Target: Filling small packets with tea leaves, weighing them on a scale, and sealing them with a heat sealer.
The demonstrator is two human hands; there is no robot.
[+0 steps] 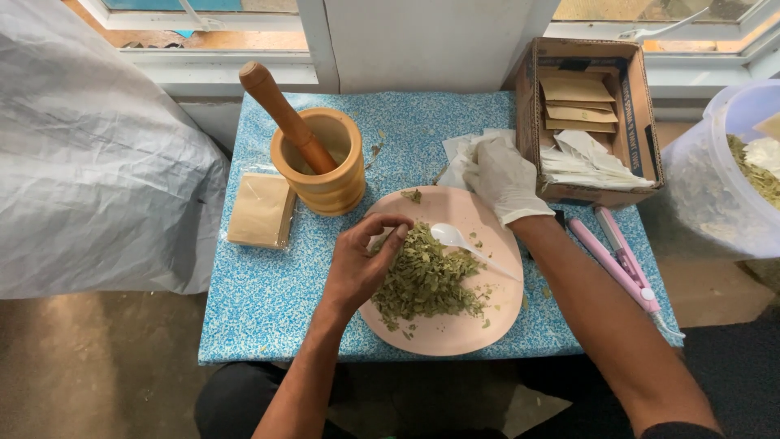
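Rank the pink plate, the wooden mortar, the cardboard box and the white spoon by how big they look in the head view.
1. Pink plate and cardboard box: close in apparent size, and the box sits farther off, so I won't rank them.
2. Wooden mortar.
3. White spoon, smallest.

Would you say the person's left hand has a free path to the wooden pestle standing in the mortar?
Probably yes. The left hand is bare, pinching dried leaves on the pink plate, and the pestle leans out of the mortar just beyond, with nothing between them.
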